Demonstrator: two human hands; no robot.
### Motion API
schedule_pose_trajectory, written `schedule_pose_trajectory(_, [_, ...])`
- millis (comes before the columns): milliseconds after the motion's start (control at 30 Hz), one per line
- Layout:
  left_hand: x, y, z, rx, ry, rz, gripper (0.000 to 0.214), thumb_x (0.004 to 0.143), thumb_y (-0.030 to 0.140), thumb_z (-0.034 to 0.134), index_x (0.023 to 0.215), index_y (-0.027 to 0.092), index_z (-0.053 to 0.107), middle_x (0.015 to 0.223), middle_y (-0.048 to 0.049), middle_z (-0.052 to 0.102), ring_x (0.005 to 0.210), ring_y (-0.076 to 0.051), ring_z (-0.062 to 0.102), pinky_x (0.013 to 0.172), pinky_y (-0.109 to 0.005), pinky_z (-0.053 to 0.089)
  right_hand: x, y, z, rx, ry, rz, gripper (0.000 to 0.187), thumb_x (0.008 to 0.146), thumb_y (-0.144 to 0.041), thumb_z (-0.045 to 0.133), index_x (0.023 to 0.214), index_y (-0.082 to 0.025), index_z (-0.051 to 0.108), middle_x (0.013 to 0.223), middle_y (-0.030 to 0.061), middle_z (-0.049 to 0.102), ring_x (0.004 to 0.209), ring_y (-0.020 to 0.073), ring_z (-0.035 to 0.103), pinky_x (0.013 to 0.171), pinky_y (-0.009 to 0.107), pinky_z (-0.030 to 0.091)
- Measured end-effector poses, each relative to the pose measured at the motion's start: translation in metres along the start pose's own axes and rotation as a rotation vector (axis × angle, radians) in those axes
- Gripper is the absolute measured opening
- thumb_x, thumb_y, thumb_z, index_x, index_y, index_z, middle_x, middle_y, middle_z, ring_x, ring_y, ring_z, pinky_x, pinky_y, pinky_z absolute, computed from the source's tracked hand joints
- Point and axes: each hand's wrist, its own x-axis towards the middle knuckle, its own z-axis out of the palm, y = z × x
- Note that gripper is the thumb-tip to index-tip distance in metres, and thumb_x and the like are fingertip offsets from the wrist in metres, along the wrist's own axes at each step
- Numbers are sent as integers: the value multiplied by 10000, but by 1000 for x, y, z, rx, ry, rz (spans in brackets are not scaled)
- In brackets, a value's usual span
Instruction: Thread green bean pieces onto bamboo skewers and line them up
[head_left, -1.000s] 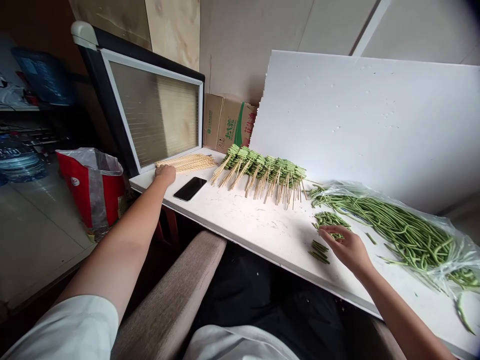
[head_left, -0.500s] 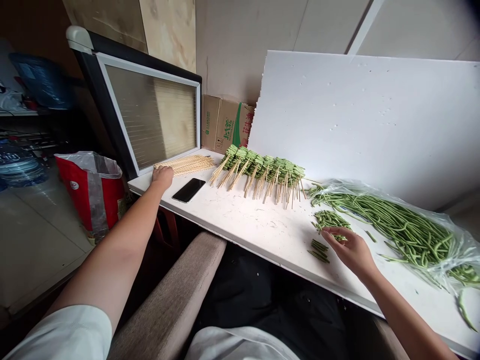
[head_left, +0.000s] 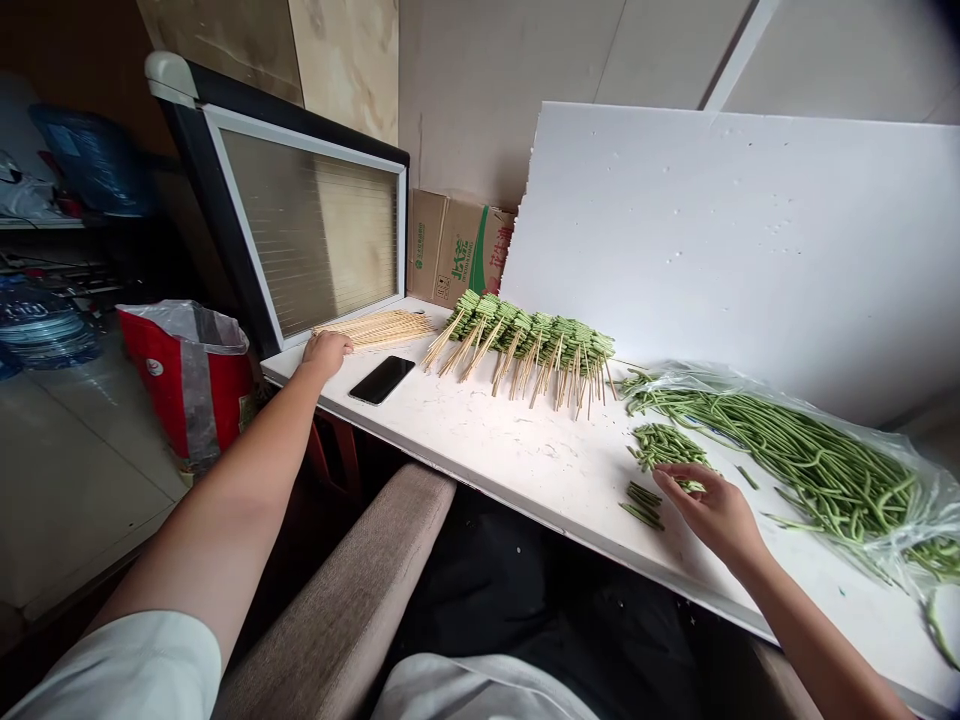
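My left hand (head_left: 327, 352) rests curled on the white table (head_left: 517, 450), against the near end of a bundle of loose bamboo skewers (head_left: 379, 327). A black smartphone (head_left: 381, 380) lies just to its right. My right hand (head_left: 712, 510) sits with its fingers apart at the edge of a small heap of cut green beans (head_left: 666, 447). A few shorter pieces (head_left: 643, 505) lie nearer the table edge. Long green beans (head_left: 795, 465) fill a clear plastic bag to the right. Beyond the heap stands a row of beans threaded on skewers (head_left: 532, 345).
A white foam board (head_left: 735, 250) leans at the table's back, beside a cardboard box (head_left: 459, 250). A glass-topped chest freezer (head_left: 300, 230) stands to the left, above a red bag (head_left: 187, 385). A padded chair (head_left: 337, 600) sits below my arms.
My right hand has shifted slightly right over the bean heap. My left hand stays by the skewers. The whole view has moved a little.
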Motion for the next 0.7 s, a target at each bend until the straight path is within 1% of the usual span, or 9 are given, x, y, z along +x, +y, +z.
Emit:
schedule_pose_trajectory(100, [2, 1, 1, -17, 16, -40, 309, 987, 241, 540, 1133, 178, 804, 1283, -167, 750, 1185, -351, 662, 1019, -422, 518, 0, 1, 0, -4, -9, 13, 552, 756, -729, 702, 920, -221, 845, 1127, 149, 820, 594, 234, 649, 584, 400, 500])
schedule_pose_trajectory(200, [3, 1, 3, -35, 16, -74, 296, 1003, 280, 551, 1119, 159, 795, 1257, -193, 755, 1139, -357, 684, 995, -431, 529, -1, 0, -1, 2, -12, 23, 557, 750, -734, 704, 926, -224, 845, 1138, 151, 821, 593, 236, 647, 582, 400, 499])
schedule_pose_trajectory(300, [1, 0, 3, -63, 2, -61, 296, 1018, 372, 584, 1094, 175, 791, 1244, -171, 761, 1109, -332, 693, 984, -405, 531, -4, 0, -2, 15, -5, 31, 560, 739, -738, 714, 915, -223, 845, 1127, 151, 827, 580, 235, 639, 570, 396, 496])
schedule_pose_trajectory(367, [-1, -2, 2, -84, -11, -46, 279, 1001, 405, 636, 1085, 188, 789, 1239, -143, 766, 1087, -303, 695, 966, -370, 532, -6, -1, -2, 20, -2, 30, 562, 722, -742, 729, 895, -220, 846, 1098, 154, 831, 572, 236, 633, 556, 391, 492])
schedule_pose_trajectory(433, [-4, -3, 0, -101, -21, -38, 251, 981, 393, 671, 1081, 195, 789, 1233, -126, 767, 1076, -284, 693, 955, -346, 530, -7, -1, -2, 18, 3, 26, 558, 711, -740, 736, 876, -219, 847, 1067, 156, 834, 570, 237, 632, 547, 385, 489])
schedule_pose_trajectory(500, [-5, -4, -2, -112, -25, -35, 230, 978, 362, 666, 1072, 192, 791, 1215, -124, 769, 1075, -278, 691, 957, -341, 527, -8, -1, -2, 9, 18, 19, 555, 704, -738, 730, 862, -220, 849, 1055, 156, 832, 574, 238, 634, 543, 382, 487])
schedule_pose_trajectory(633, [-6, -1, -4, -138, -27, -32, 227, 970, 319, 645, 1036, 158, 792, 1135, -141, 773, 1073, -282, 679, 978, -355, 521, -9, 0, -3, -7, 5, 14, 583, 700, -747, 725, 900, -217, 859, 1086, 162, 823, 595, 245, 642, 550, 388, 499])
schedule_pose_trajectory(700, [-6, 0, -4, -166, -30, -16, 231, 962, 299, 638, 1031, 140, 790, 1131, -155, 767, 1081, -287, 669, 997, -372, 514, -8, 3, -4, -8, -14, 22, 598, 700, -762, 724, 923, -224, 861, 1097, 156, 821, 623, 267, 663, 570, 406, 520])
